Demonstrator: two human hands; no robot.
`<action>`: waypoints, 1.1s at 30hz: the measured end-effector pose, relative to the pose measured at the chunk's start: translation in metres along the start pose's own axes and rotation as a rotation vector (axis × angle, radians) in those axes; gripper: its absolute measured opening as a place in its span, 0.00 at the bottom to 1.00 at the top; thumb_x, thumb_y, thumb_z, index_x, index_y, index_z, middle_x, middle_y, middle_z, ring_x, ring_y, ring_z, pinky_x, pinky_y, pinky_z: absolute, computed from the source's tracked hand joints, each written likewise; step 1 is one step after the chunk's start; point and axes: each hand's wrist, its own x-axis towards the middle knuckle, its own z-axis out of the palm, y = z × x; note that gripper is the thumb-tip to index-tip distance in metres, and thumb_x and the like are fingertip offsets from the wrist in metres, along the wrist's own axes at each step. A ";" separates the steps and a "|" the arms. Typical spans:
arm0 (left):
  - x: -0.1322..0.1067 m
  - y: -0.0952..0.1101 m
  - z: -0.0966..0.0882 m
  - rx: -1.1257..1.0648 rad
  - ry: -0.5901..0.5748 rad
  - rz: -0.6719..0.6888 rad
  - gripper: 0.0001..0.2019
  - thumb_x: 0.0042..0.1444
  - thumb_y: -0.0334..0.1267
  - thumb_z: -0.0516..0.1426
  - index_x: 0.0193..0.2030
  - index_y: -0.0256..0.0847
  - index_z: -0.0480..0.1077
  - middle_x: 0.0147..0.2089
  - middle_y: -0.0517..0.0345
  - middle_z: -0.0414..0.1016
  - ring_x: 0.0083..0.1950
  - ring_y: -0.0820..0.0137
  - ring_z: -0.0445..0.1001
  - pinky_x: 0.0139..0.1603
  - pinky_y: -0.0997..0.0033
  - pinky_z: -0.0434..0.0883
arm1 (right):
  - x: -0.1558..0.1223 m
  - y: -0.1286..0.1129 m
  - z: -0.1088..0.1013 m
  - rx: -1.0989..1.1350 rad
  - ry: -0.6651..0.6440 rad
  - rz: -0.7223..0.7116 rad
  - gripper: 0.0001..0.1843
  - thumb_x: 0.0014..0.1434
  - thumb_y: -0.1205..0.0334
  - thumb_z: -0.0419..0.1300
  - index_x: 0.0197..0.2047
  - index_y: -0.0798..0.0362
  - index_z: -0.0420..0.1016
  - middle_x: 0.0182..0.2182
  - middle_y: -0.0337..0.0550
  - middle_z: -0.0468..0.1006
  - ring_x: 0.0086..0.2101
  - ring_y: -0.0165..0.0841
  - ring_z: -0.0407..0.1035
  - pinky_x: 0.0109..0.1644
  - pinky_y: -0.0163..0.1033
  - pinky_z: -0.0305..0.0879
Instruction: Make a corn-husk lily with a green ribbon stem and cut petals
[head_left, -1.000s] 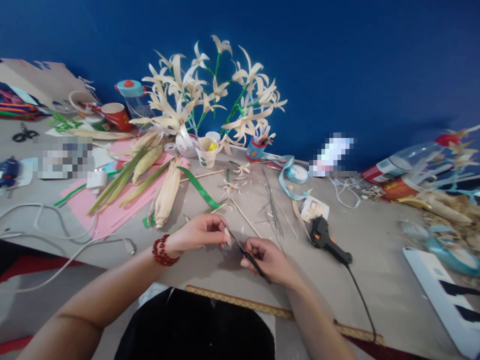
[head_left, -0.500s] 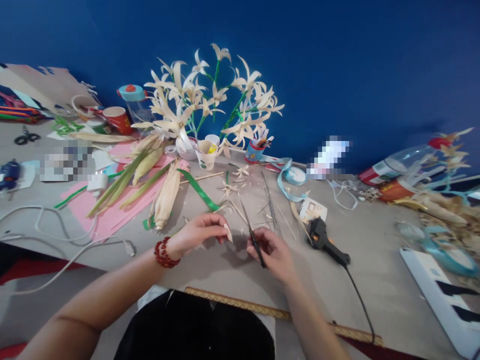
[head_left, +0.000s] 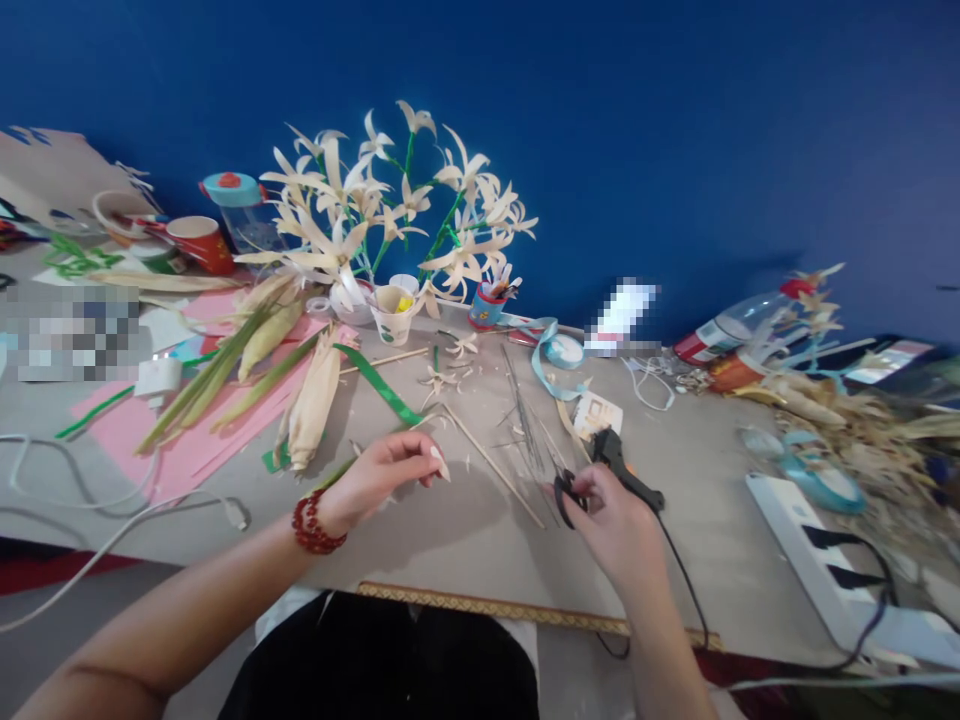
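My left hand [head_left: 386,478], with a red bead bracelet at its wrist, pinches a small pale piece of corn husk [head_left: 442,466] between thumb and fingertips. Over to the right, my right hand [head_left: 611,515] has its fingers on the black handles of a pair of scissors [head_left: 568,500], low over the table; the blades point away among thin wires [head_left: 525,420]. Just behind that hand lies a black glue gun [head_left: 626,475]. Between my hands a thin stick [head_left: 495,465] rests on the table, with a green ribbon strip [head_left: 381,385] farther back.
Pale husk flowers [head_left: 405,200] stand in cups [head_left: 393,318] by the blue wall. Husks [head_left: 311,400] and pink paper [head_left: 187,420] cover the left side. At right are a white power strip [head_left: 802,560], a blue ribbon roll [head_left: 562,350] and a tilted bottle [head_left: 739,325].
My right hand has moved right with the scissors, away from my left hand and toward the glue gun. My left hand keeps its pinch on the husk piece. The view has turned rightward.
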 end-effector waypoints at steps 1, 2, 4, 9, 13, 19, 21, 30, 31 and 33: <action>0.000 0.000 0.000 0.002 -0.004 0.000 0.09 0.53 0.40 0.63 0.29 0.36 0.72 0.32 0.57 0.75 0.30 0.76 0.67 0.37 0.74 0.65 | -0.003 0.005 -0.002 -0.067 0.006 0.013 0.22 0.56 0.38 0.54 0.28 0.48 0.62 0.18 0.37 0.71 0.18 0.33 0.65 0.22 0.34 0.51; 0.000 -0.001 0.000 0.006 -0.013 -0.002 0.09 0.53 0.40 0.63 0.29 0.36 0.72 0.32 0.57 0.75 0.30 0.76 0.67 0.37 0.74 0.65 | -0.006 0.009 -0.003 -0.134 0.007 0.027 0.21 0.56 0.39 0.53 0.28 0.48 0.63 0.18 0.37 0.71 0.18 0.34 0.66 0.22 0.34 0.50; -0.001 -0.001 0.001 0.015 -0.042 -0.003 0.10 0.53 0.41 0.63 0.29 0.36 0.72 0.32 0.57 0.74 0.30 0.76 0.66 0.36 0.74 0.65 | -0.013 0.014 -0.004 -0.254 -0.020 0.053 0.18 0.57 0.41 0.54 0.29 0.48 0.65 0.19 0.37 0.73 0.19 0.35 0.68 0.22 0.34 0.49; -0.001 -0.004 0.001 -0.005 -0.065 -0.012 0.10 0.53 0.41 0.63 0.29 0.36 0.71 0.32 0.57 0.75 0.30 0.75 0.66 0.36 0.74 0.65 | -0.017 0.009 -0.005 -0.404 -0.154 0.106 0.15 0.59 0.46 0.56 0.30 0.49 0.65 0.23 0.39 0.76 0.23 0.36 0.71 0.23 0.34 0.47; -0.001 -0.007 0.000 -0.006 -0.058 -0.014 0.10 0.54 0.41 0.62 0.29 0.36 0.71 0.33 0.57 0.75 0.30 0.75 0.67 0.36 0.74 0.64 | -0.007 0.004 -0.008 -0.450 -0.223 0.121 0.15 0.60 0.48 0.56 0.29 0.50 0.66 0.22 0.40 0.75 0.24 0.36 0.71 0.24 0.35 0.45; -0.002 -0.007 0.002 -0.031 -0.052 -0.008 0.10 0.53 0.40 0.63 0.28 0.36 0.70 0.31 0.58 0.74 0.29 0.76 0.67 0.36 0.75 0.64 | 0.008 0.013 -0.021 -0.337 -0.347 -0.033 0.08 0.55 0.56 0.61 0.29 0.50 0.68 0.23 0.37 0.75 0.26 0.34 0.71 0.25 0.33 0.50; -0.002 -0.006 0.003 -0.049 -0.043 -0.024 0.09 0.53 0.40 0.63 0.28 0.36 0.70 0.31 0.58 0.74 0.29 0.76 0.67 0.34 0.76 0.63 | 0.010 0.008 -0.027 -0.298 -0.344 -0.101 0.06 0.55 0.58 0.62 0.29 0.49 0.70 0.24 0.37 0.76 0.26 0.34 0.71 0.25 0.33 0.51; 0.002 -0.017 0.002 -0.218 0.008 -0.088 0.07 0.51 0.38 0.65 0.31 0.37 0.73 0.30 0.60 0.74 0.31 0.75 0.68 0.36 0.75 0.64 | 0.010 -0.101 0.014 0.107 -0.086 -0.825 0.16 0.60 0.62 0.61 0.51 0.51 0.69 0.46 0.50 0.77 0.45 0.42 0.72 0.47 0.44 0.70; 0.003 -0.019 0.001 -0.255 0.026 -0.081 0.07 0.50 0.38 0.65 0.32 0.37 0.74 0.30 0.60 0.73 0.31 0.75 0.68 0.36 0.75 0.64 | 0.012 -0.108 0.021 0.096 -0.056 -0.856 0.16 0.60 0.64 0.60 0.52 0.52 0.68 0.46 0.51 0.77 0.45 0.42 0.72 0.47 0.45 0.70; 0.005 -0.021 -0.001 -0.317 0.041 -0.072 0.06 0.50 0.36 0.65 0.32 0.37 0.74 0.30 0.60 0.72 0.32 0.74 0.68 0.37 0.74 0.64 | 0.016 -0.114 0.032 0.093 -0.027 -0.880 0.16 0.61 0.67 0.59 0.53 0.53 0.68 0.45 0.52 0.77 0.45 0.42 0.72 0.47 0.45 0.72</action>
